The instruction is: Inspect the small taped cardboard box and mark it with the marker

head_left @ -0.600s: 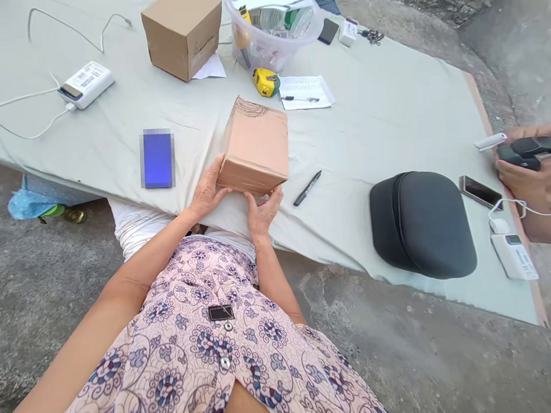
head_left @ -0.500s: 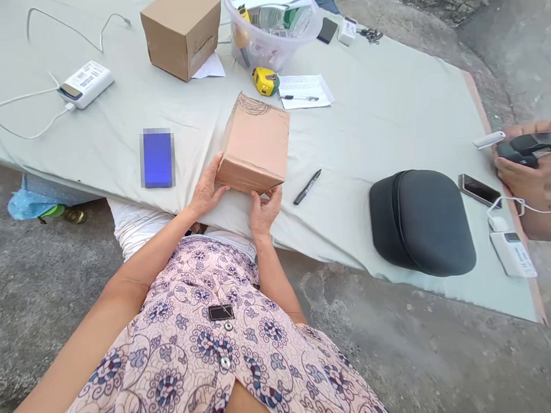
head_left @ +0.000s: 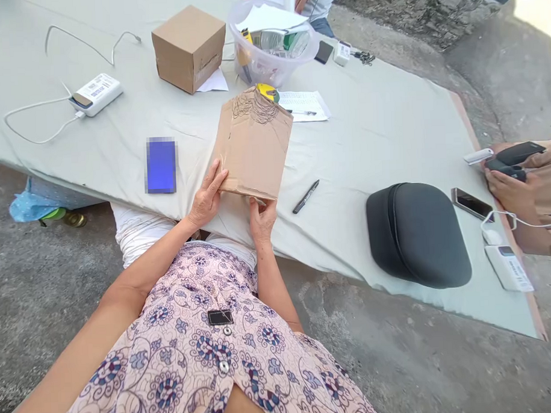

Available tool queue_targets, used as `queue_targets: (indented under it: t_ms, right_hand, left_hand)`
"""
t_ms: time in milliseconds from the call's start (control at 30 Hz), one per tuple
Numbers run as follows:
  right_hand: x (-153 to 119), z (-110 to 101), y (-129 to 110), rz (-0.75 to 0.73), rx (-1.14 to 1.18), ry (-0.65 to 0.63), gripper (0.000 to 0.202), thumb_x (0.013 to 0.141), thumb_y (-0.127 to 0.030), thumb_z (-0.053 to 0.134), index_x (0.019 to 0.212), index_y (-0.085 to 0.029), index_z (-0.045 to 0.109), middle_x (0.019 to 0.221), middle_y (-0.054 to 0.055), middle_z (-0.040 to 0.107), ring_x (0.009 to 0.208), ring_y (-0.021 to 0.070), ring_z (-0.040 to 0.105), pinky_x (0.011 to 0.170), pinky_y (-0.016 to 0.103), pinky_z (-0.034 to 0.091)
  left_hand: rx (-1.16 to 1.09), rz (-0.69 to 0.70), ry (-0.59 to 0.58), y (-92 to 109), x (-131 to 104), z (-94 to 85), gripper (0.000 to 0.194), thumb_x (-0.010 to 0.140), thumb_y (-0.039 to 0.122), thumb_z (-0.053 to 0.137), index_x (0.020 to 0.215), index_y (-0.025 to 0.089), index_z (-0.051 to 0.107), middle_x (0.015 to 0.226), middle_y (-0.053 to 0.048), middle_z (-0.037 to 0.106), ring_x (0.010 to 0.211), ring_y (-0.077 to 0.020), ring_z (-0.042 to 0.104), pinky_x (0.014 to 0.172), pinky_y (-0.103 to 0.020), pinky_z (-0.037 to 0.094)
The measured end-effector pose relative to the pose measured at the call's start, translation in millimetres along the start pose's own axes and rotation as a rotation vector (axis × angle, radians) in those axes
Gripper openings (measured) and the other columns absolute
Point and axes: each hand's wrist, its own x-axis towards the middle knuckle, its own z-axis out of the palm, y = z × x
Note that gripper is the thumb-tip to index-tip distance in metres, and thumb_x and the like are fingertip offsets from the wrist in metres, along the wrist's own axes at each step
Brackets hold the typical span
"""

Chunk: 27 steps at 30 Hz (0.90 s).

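A brown cardboard box [head_left: 254, 144] with black scribbles on top is tilted up at the near edge of the grey cloth-covered table [head_left: 390, 130]. It is clasped by the left hand [head_left: 207, 197] at its near-left corner and the right hand [head_left: 262, 216] beneath its near edge. A black marker [head_left: 306, 196] lies just beside it.

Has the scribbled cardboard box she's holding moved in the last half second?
Yes. The scribbled box has tipped away from her; its far edge now covers part of the yellow tape measure.

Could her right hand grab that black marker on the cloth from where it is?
Probably yes. The right hand grips the near edge of the cardboard box, and the black marker lies just to its right on bare cloth, nothing between them.
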Motion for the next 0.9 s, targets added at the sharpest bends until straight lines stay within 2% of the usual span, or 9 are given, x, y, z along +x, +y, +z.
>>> queue_targets:
  t_ms: [200,300,400,467,533,600,667,767,900]
  right_hand:
    - [1.2,-3.1,4.8,0.016,0.094,0.115,0.053,0.088,-0.034,0.049,0.138,-0.018,0.047,0.128,0.014,0.063,0.116,0.0203,0.064,0.102,0.041,0.052]
    - [1.6,-11.5,2.3,0.06,0.12,0.215,0.05,0.09,-0.035,0.045,0.138,-0.021,0.046,0.124,0.013,0.062,0.111,0.0197,0.066,0.099,0.042,0.053]
    - [-0.5,-25.1,-10.0,0.044,0.095,0.307,0.046,0.096,-0.042,0.041,0.137,-0.023,0.047,0.124,0.012,0.062,0.111,0.0213,0.066,0.093,0.042,0.055]
    - [-3.1,-32.7,-23.7,-0.036,0.078,0.306,0.047,0.099,-0.048,0.038,0.138,-0.023,0.047,0.128,0.014,0.06,0.117,0.0237,0.064,0.096,0.046,0.054]
    - [-5.4,-35.9,-39.0,-0.157,0.028,0.237,0.053,0.098,-0.056,0.039,0.141,-0.024,0.045,0.136,0.015,0.056,0.127,0.0264,0.059,0.103,0.05,0.051]
    - [-6.5,-34.1,-52.1,-0.266,-0.068,0.163,0.061,0.093,-0.063,0.049,0.141,-0.024,0.045,0.142,0.016,0.05,0.137,0.0296,0.052,0.109,0.054,0.046]
    - [-5.6,-29.0,-60.4,-0.326,-0.173,0.152,0.064,0.087,-0.066,0.06,0.135,-0.024,0.051,0.143,0.016,0.046,0.14,0.0314,0.047,0.114,0.058,0.042]
    - [-1.1,-22.5,-63.0,-0.348,-0.237,0.183,0.055,0.085,-0.064,0.066,0.122,-0.024,0.058,0.138,0.016,0.046,0.137,0.0309,0.047,0.115,0.059,0.04]
    - [4.5,-24.3,-57.2,-0.405,-0.222,0.186,0.047,0.087,-0.058,0.067,0.117,-0.023,0.061,0.133,0.015,0.048,0.132,0.0291,0.051,0.114,0.057,0.043]
  left_hand:
    - [0.11,-0.079,0.008,20.8,17.0,-15.5,0.049,0.108,0.02,0.03,0.153,0.031,0.045,0.159,-0.007,0.049,0.145,-0.0184,0.049,0.12,-0.038,0.044]
    - [0.202,-0.115,0.013,30.8,26.8,-19.4,0.044,0.107,0.02,0.031,0.142,0.025,0.058,0.145,-0.009,0.063,0.134,-0.0186,0.06,0.112,-0.037,0.052]
    - [0.241,-0.109,-0.021,39.5,30.4,-17.7,0.041,0.106,0.022,0.034,0.131,0.024,0.066,0.134,-0.009,0.071,0.125,-0.0207,0.066,0.106,-0.04,0.054]
    - [0.235,-0.08,-0.057,44.9,29.6,-13.5,0.039,0.105,0.022,0.037,0.13,0.024,0.067,0.135,-0.01,0.07,0.124,-0.0219,0.066,0.105,-0.042,0.054]
    - [0.215,-0.035,-0.095,50.3,27.5,-7.9,0.039,0.104,0.021,0.039,0.133,0.025,0.065,0.139,-0.01,0.068,0.126,-0.0229,0.064,0.105,-0.043,0.053]
    - [0.195,0.004,-0.134,55.8,25.1,-2.4,0.04,0.103,0.021,0.043,0.139,0.026,0.06,0.143,-0.011,0.064,0.13,-0.0244,0.061,0.107,-0.045,0.052]
    - [0.198,0.024,-0.161,60.7,23.0,1.7,0.045,0.101,0.021,0.047,0.145,0.025,0.054,0.148,-0.013,0.06,0.134,-0.0265,0.058,0.109,-0.048,0.05]
    - [0.244,0.046,-0.174,65.0,20.9,4.5,0.051,0.099,0.019,0.049,0.15,0.023,0.048,0.151,-0.015,0.057,0.135,-0.0291,0.056,0.109,-0.05,0.051]
    - [0.261,0.061,-0.163,62.8,18.4,5.3,0.055,0.097,0.018,0.05,0.151,0.022,0.045,0.151,-0.016,0.056,0.136,-0.0311,0.055,0.108,-0.053,0.051]
